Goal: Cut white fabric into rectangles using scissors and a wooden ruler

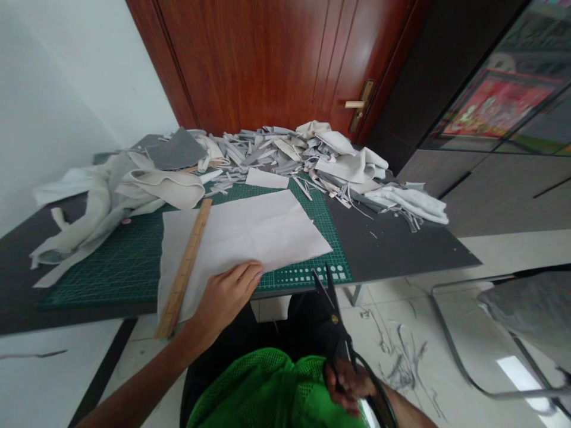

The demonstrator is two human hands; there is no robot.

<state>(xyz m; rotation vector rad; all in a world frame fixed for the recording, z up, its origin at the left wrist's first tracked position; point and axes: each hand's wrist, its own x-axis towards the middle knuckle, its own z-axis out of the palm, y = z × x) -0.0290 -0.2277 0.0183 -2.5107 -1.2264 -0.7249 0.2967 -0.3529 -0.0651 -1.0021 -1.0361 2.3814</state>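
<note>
A pale sheet of fabric (pixel 263 229) lies across the green cutting mat (pixel 332 238), and its lower left corner hangs past the table's front edge. My left hand (pixel 229 291) is closed on the near edge of this fabric, fingers together on top; the thumb is hidden. A wooden ruler (pixel 185 270) rests slantwise on the sheet's left side, just left of that hand. Low and to the right, my right hand (pixel 348 383) grips large black scissors (pixel 334 318) by the handles. Their blades are slightly parted and point up toward the mat, apart from the fabric.
Grey and white scraps (pixel 267 148) are heaped along the table's back. Rolled fabric (pixel 98 202) lies at left, folded white pieces (pixel 352 163) at right. A small pale rectangle (pixel 266 178) sits behind the sheet. Offcuts (pixel 405 362) litter the floor near a metal-framed chair (pixel 459 374).
</note>
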